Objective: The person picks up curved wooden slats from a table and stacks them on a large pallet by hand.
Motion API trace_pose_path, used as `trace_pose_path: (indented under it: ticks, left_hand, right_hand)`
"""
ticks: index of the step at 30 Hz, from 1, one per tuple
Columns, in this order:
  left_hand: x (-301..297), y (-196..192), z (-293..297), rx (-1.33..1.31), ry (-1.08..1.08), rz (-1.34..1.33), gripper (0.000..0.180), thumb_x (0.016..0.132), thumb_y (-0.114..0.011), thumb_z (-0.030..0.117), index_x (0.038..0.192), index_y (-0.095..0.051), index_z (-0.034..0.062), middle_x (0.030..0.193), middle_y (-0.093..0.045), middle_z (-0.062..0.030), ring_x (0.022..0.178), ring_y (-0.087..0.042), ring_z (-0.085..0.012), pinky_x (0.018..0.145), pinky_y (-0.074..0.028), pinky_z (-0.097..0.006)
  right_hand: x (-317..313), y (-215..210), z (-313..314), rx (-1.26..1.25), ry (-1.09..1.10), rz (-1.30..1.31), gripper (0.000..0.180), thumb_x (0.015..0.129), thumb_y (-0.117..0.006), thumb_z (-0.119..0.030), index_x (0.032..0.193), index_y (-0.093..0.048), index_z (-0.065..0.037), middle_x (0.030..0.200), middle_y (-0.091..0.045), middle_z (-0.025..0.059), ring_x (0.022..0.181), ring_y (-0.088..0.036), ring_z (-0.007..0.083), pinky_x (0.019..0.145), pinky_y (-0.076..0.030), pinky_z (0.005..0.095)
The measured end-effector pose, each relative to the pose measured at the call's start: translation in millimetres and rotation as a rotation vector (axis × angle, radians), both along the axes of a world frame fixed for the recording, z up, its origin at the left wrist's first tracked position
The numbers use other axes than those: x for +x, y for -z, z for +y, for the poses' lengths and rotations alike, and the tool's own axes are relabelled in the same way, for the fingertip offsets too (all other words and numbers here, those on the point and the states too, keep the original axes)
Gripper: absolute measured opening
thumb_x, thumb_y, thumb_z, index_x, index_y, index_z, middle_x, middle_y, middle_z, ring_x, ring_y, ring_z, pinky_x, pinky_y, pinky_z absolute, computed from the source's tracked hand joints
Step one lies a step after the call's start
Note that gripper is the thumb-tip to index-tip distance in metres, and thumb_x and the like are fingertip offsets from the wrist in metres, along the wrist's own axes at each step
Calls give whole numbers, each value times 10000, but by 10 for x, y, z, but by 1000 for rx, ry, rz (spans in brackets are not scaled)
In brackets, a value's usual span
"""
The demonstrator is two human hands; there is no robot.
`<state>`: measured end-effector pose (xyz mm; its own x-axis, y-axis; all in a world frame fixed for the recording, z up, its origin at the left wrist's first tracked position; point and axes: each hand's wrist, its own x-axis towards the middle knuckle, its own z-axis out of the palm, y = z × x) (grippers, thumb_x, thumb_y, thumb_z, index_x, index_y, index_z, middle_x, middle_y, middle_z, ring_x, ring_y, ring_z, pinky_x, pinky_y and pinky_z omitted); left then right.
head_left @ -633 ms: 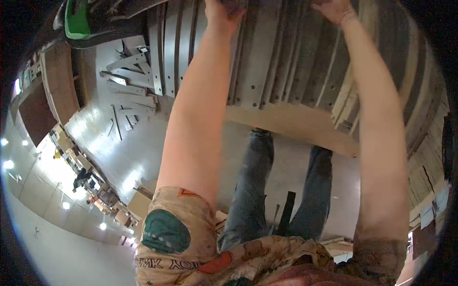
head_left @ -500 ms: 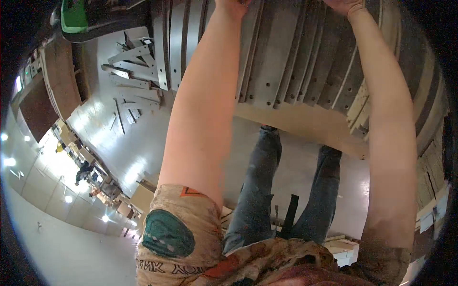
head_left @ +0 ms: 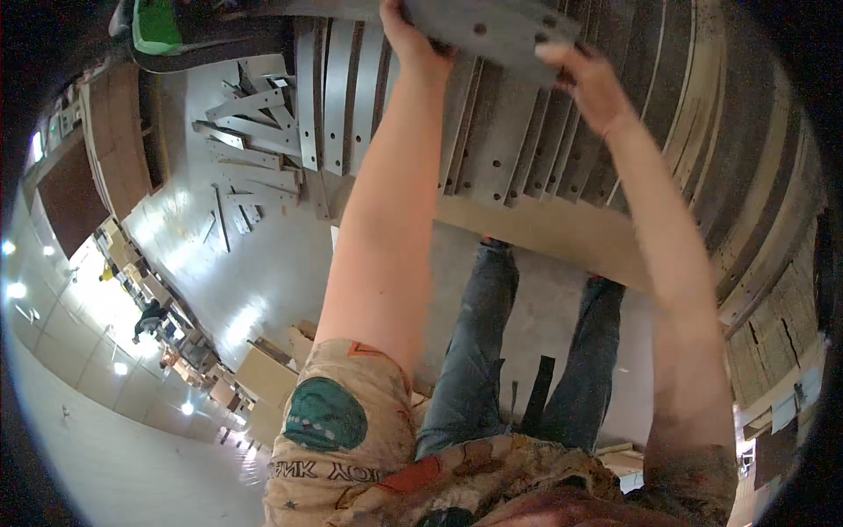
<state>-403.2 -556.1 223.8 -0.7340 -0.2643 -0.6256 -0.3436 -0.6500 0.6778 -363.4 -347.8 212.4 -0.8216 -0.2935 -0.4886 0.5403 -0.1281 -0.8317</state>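
A flat grey metal plate [head_left: 505, 33] with drilled holes lies across the top of the view, held between both hands. My left hand [head_left: 414, 37] is closed on its left end, the fingers partly hidden behind it. At the right end, my right hand [head_left: 594, 86] grips the near edge, with the thumb on the plate's face; it is a little blurred. Below the plate lie long grey metal strips [head_left: 487, 132] side by side, with holes near their ends. Others, like this strip [head_left: 338, 105], lie left of my left forearm.
Loose metal pieces [head_left: 255, 123] lie in a heap on the floor at the left. A brown board [head_left: 527, 233] runs under the strips' near ends, in front of my legs. More long strips [head_left: 746, 176] are stacked at the right. A green-and-black object [head_left: 158, 26] sits top left.
The holed plate has come into view between my hands. My right hand has moved left and nearer to me; my left hand has come slightly nearer too.
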Motion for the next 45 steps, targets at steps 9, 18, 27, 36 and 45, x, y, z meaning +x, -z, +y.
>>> trace_pose_path:
  ticks: [9, 18, 27, 36, 45]
  left_hand:
    - [837, -29, -195, 156, -139, 89, 545, 727, -539, 533, 1072, -558, 112, 1034, -581, -56, 980, -526, -250, 833, -424, -423]
    - [1769, -652, 982, -95, -277, -70, 369, 755, -524, 388, 976, -572, 97, 956, -579, -38, 897, -542, -199, 822, -422, -352]
    - [2202, -1649, 2591, -8, 274, 22, 472, 736, -509, 372, 1058, -532, 27, 952, -581, -120, 854, -568, -277, 744, -474, -381]
    - [2684, -1983, 4628, 156, 676, -144, 395, 762, -534, 346, 1020, -550, 47, 932, -590, -97, 854, -548, -245, 772, -429, -374]
    - [1858, -1324, 5048, -857, 881, 118, 538, 913, -440, 383, 1321, -356, 43, 1332, -387, -108, 1205, -381, -225, 996, -286, -352]
  right_hand:
    - [1775, -788, 704, 8, 197, -387, 942, 538, -786, -113, 1331, -281, -54, 1262, -428, 99, 1150, -434, 248, 988, -336, 355]
    - [3034, -1386, 1789, 224, 113, -317, 1095, 497, -838, -197, 1374, -198, -53, 1357, -328, 123, 1256, -328, 279, 1041, -263, 391]
    - [2593, -1994, 2186, 394, -152, 156, 965, 713, -669, -472, 1364, -157, 22, 1348, -277, 290, 1285, -248, 374, 1055, -228, 364]
    - [3293, -2213, 3691, 195, 312, -86, 969, 667, -729, -315, 1356, -167, 69, 1347, -311, 227, 1270, -295, 288, 1036, -234, 340]
    - [3329, -1376, 5171, 8, 733, -230, 721, 659, -764, -233, 1260, -430, -17, 1193, -523, 103, 1093, -485, 208, 936, -382, 339]
